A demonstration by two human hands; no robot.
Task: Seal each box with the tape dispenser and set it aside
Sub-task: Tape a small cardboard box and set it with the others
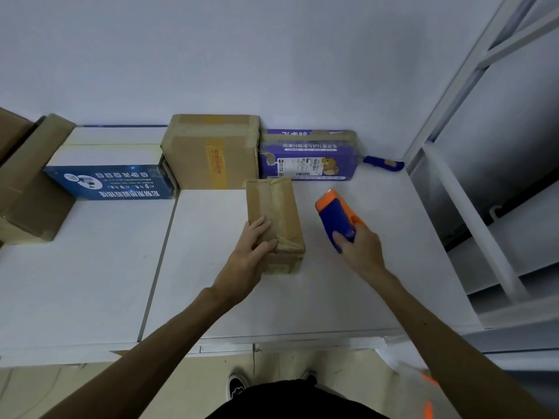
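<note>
Tape already runs along the small brown box [276,213], mid-table; setting it aside looks next. The left hand [251,252] lies on its near end, fingers close together; the right hand [361,247] curls its fingers round the tape dispenser [335,216] just right

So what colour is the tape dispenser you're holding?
The tape dispenser is blue with orange edges; see the head view.

Left hand [251,249]: is lying flat on the near end of the small taped box [278,207].
Right hand [360,246]: is gripping the blue-and-orange tape dispenser [334,213], just right of that box and apart from it.
White table [211,282]: is carrying both.
</note>
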